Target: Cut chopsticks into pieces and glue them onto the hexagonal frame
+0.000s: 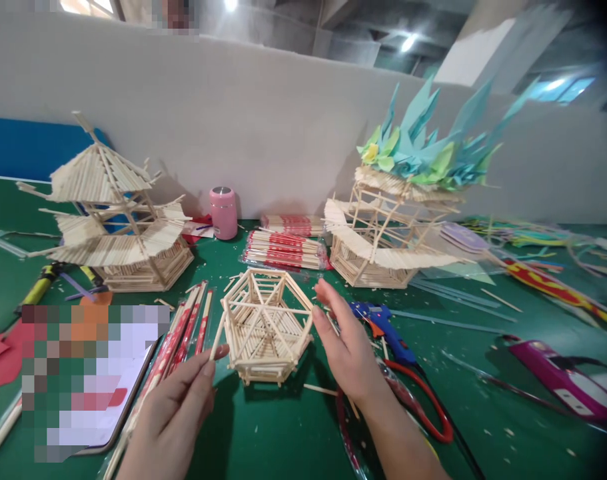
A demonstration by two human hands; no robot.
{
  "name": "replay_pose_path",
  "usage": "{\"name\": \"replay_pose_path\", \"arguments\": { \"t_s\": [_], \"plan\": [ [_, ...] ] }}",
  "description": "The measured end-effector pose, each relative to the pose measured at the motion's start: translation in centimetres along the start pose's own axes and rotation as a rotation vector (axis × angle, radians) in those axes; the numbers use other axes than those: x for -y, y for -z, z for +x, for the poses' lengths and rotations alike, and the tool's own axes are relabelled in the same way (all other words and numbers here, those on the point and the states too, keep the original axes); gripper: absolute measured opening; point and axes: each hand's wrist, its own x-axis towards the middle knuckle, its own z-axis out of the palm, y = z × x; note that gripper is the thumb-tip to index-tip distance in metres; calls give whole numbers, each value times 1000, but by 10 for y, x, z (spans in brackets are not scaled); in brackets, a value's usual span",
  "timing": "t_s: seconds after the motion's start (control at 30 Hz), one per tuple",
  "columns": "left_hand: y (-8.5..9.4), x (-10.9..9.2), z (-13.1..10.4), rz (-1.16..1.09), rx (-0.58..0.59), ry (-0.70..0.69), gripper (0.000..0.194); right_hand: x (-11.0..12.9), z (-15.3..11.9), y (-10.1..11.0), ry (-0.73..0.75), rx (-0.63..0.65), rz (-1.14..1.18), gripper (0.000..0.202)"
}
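Our left hand (176, 403) pinches a stick (218, 339) by the left side of the frame (269, 331), which is between our hands, nearer than the bundles (286, 250). Our right hand (346, 343), loosely open, is at its right rim (contact, we can't tell). We'd best pinch lightly, keeping the frame steady.

Left hand (183, 397) in a pinch, right hand (347, 343) loosely uncurled, bare right forearm (400, 423) slanting inward

Green tabletop (268, 440), pink flask (224, 215), blue glue gun (390, 331), stick packs (284, 251).
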Motion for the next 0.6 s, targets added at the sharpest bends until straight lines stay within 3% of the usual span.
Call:
{"name": "replay_pose_path", "arguments": {
  "t_s": [0.1, 0.3, 0.6],
  "plan": [
    [-8, 8, -4, -89, -37, 13, 58, -3, -3, -3, -73, 46, 48, 49],
    [-21, 19, -9, -74, -58, -100, 53, 3, -7, 0, -85, 73, 56, 45],
    [-20, 11, 10, -162, -98, -113, 46, -1, -30, 3, -197, 12, 186, 45]
  ]
}}
